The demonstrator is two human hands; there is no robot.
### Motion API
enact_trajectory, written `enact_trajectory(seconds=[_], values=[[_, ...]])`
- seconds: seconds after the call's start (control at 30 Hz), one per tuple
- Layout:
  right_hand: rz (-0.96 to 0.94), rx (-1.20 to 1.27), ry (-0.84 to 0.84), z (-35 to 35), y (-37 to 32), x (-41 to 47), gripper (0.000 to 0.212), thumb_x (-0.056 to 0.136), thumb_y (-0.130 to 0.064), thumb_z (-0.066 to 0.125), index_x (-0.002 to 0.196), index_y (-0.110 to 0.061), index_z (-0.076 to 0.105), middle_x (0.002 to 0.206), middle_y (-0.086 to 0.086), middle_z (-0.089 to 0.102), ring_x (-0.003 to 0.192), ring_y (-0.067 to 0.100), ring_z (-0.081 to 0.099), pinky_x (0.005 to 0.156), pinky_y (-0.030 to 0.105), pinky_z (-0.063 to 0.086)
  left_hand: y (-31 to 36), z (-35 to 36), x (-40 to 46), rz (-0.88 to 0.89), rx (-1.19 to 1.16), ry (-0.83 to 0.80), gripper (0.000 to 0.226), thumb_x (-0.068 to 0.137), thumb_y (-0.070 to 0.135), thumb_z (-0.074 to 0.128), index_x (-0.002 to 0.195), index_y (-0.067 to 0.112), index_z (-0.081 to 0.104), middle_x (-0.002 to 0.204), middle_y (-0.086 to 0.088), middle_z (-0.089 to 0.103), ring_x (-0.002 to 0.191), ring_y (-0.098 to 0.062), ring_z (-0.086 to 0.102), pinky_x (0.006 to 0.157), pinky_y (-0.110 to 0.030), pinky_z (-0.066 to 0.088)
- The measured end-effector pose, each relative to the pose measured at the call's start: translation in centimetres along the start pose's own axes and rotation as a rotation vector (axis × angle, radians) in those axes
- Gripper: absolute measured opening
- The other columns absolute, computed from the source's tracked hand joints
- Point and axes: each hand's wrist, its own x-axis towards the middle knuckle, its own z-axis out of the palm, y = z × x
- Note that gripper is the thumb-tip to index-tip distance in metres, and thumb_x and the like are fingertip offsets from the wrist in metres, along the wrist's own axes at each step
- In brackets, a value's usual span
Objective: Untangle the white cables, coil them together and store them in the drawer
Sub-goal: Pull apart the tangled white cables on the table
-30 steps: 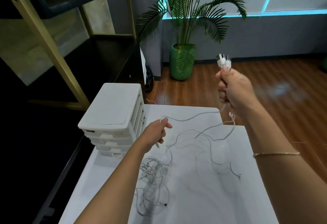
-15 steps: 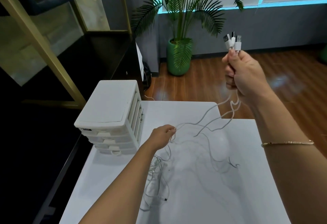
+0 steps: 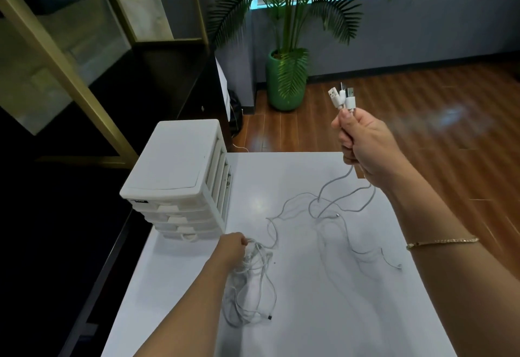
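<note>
While the drawer unit [image 3: 180, 179] stands at centre left of the bench [image 3: 323, 314], drawers closed and contents unseen, we hold three plug ends [image 3: 343, 99] clamped in our right hand [image 3: 365, 145], raised at upper right. Our left hand [image 3: 232, 249] grips the tangled white cables [image 3: 253, 280] low at centre. A small dark label [image 3: 139, 202] on the unit is unreadable.

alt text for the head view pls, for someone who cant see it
The right hand holds the plug ends of white cables raised above a white table. The left hand grips the tangled bundle beside a closed white drawer unit.
</note>
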Motion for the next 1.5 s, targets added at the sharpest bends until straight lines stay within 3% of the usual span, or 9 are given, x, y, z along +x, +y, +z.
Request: enact_trajectory(seconds=[0.2, 0.3, 0.43, 0.6, 0.8, 1.07, 1.13, 1.27, 1.5], values=[[0.030, -0.012, -0.006, 0.6, 1.4, -0.3, 0.032, 0.102, -0.028, 0.037, 0.075, -0.019, 0.051, 0.045, -0.012, 0.037, 0.037, 0.001, 0.025, 0.037, 0.015, 0.025, -0.1, 1.6, 0.0, -0.005, 0.088, 0.005, 0.036, 0.078, -0.003, 0.036, 0.057, 0.026, 0.042, 0.063, 0.011, 0.037, 0.081, -0.012, 0.048, 0.068, -0.018, 0.036], [0.036, -0.017, -0.004, 0.6, 1.7, -0.4, 0.032, 0.102, -0.028, 0.037, 0.075, -0.018, 0.052, 0.044, -0.012, 0.038, 0.037, 0.001, 0.026, 0.037, 0.015, 0.025, 0.1, 2.6, 0.0, -0.003, 0.070, 0.063, 0.020, 0.087, 0.007, 0.048, 0.081, 0.013, 0.066, 0.077, 0.001, 0.058, 0.080, -0.016, 0.056, 0.065, -0.022, 0.039], [0.040, -0.010, -0.005, 0.8, 2.0, -0.5, 0.032, 0.102, -0.028, 0.037, 0.075, -0.017, 0.052, 0.044, -0.011, 0.038, 0.037, 0.002, 0.025, 0.037, 0.016, 0.024, 0.4, 3.0, -0.2, -0.049, 0.129, 0.111, 0.022, 0.092, 0.011, 0.047, 0.101, 0.010, 0.066, 0.108, -0.007, 0.067, 0.102, -0.022, 0.062, 0.083, -0.026, 0.046], [0.052, -0.022, -0.004, 0.9, 2.2, -0.5, 0.032, 0.101, -0.029, 0.038, 0.074, -0.018, 0.052, 0.043, -0.012, 0.038, 0.036, 0.001, 0.026, 0.037, 0.015, 0.025, 0.6, 3.2, -0.7, -0.020, 0.166, 0.087, 0.031, 0.087, 0.004, 0.042, 0.059, 0.015, 0.045, 0.084, -0.006, 0.066, 0.096, -0.023, 0.064, 0.067, -0.024, 0.035], [0.103, -0.032, -0.004, 0.7, 2.5, -0.1, 0.032, 0.101, -0.028, 0.039, 0.074, -0.017, 0.053, 0.043, -0.011, 0.037, 0.035, 0.001, 0.025, 0.035, 0.015, 0.024, 1.2, 1.1, -0.8, 0.107, 0.086, 0.344, 0.018, 0.085, 0.022, 0.056, 0.095, 0.014, 0.069, 0.099, 0.000, 0.067, 0.095, -0.018, 0.059, 0.074, -0.025, 0.045], [0.250, -0.290, -0.157, 2.7, 3.4, -0.2, 0.027, 0.096, -0.034, 0.049, 0.079, -0.015, 0.055, 0.059, -0.002, 0.038, 0.047, 0.009, 0.030, 0.041, 0.019, 0.027, 4.1, -3.6, -2.1, 0.544, -0.111, 0.823, 0.009, 0.059, 0.013, 0.073, 0.063, 0.019, 0.066, 0.064, 0.009, 0.061, 0.074, -0.011, 0.048, 0.042, -0.008, 0.024], [0.238, -0.358, -0.180, 3.2, 3.9, -0.4, 0.019, 0.090, -0.028, 0.062, 0.081, -0.012, 0.058, 0.059, 0.000, 0.040, 0.047, 0.010, 0.032, 0.039, 0.019, 0.028, 4.7, -4.2, -2.1, 0.623, -0.122, 0.868, 0.001, 0.063, 0.018, 0.067, 0.064, 0.018, 0.067, 0.064, 0.008, 0.060, 0.074, -0.009, 0.041, 0.039, -0.014, 0.033], [0.315, -0.371, -0.197, 4.0, 4.9, -0.9, 0.019, 0.078, -0.021, 0.076, 0.088, -0.007, 0.068, 0.058, 0.004, 0.043, 0.044, 0.012, 0.032, 0.037, 0.018, 0.027, 5.3, -4.7, -2.1, 0.733, -0.146, 0.925, 0.015, 0.075, 0.025, 0.059, 0.071, 0.015, 0.070, 0.069, 0.002, 0.060, 0.078, -0.010, 0.042, 0.045, -0.026, 0.048], [0.404, -0.331, -0.219, 5.1, 5.5, -1.3, 0.034, 0.078, -0.017, 0.075, 0.057, -0.012, 0.049, 0.047, 0.000, 0.027, 0.041, 0.013, 0.023, 0.039, 0.020, 0.022, 5.6, -5.0, -2.6, 0.821, -0.150, 1.104, 0.017, 0.078, 0.021, 0.061, 0.067, 0.013, 0.070, 0.075, -0.004, 0.059, 0.085, -0.016, 0.045, 0.058, -0.021, 0.047]])
